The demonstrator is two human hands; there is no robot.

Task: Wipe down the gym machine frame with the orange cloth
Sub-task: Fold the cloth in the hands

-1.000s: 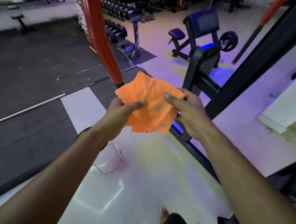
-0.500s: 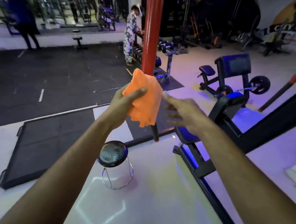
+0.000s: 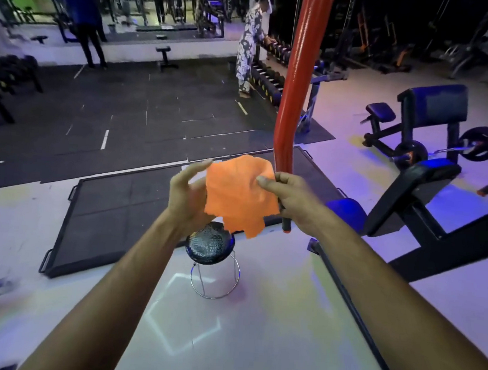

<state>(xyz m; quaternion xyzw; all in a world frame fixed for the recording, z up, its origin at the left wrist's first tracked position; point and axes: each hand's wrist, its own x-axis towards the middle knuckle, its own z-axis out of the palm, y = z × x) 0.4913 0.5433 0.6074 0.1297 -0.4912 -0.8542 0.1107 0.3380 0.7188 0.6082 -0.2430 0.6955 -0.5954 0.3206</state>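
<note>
White gym floor (image 3: 270, 331) is spreading out below me, reflecting blue light. A round black stool (image 3: 210, 247) on a chrome wire base is standing on it at 12 o'clock. A framed black rubber platform (image 3: 113, 213) is lying at 10 o'clock, with dark rubber matting (image 3: 126, 113) beyond. A black-framed bench (image 3: 415, 194) is sitting at 2 o'clock.

I hold the cloth (image 3: 237, 197) between my left hand (image 3: 188, 197) and my right hand (image 3: 290, 201), in front of the machine's upright post (image 3: 297, 81), which stands just behind my right hand. A stool (image 3: 210, 247) stands on the floor below the cloth, with a floor mat (image 3: 111, 210) to its left. A bench (image 3: 423, 122) lies further back to the right, and a dumbbell rack (image 3: 269, 76) behind the post.
</note>
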